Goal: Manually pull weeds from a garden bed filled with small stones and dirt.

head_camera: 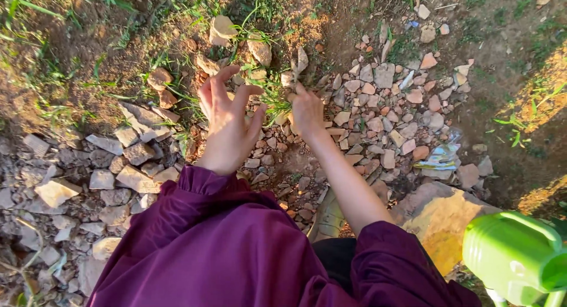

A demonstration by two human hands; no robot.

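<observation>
We reach down among the broken stones (378,115), our right hand (307,112) pinched on a tuft of grass (273,94) rooted between them, while our left hand (227,121) hovers beside it, fingers spread, holding nothing.

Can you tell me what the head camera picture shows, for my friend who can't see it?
Two bare hands reach down to thin green grass blades growing among broken stones: the right hand pinches the grass, and the left hand is spread open beside it. Purple sleeves fill the bottom, and a green plastic container shows at the lower right.
</observation>
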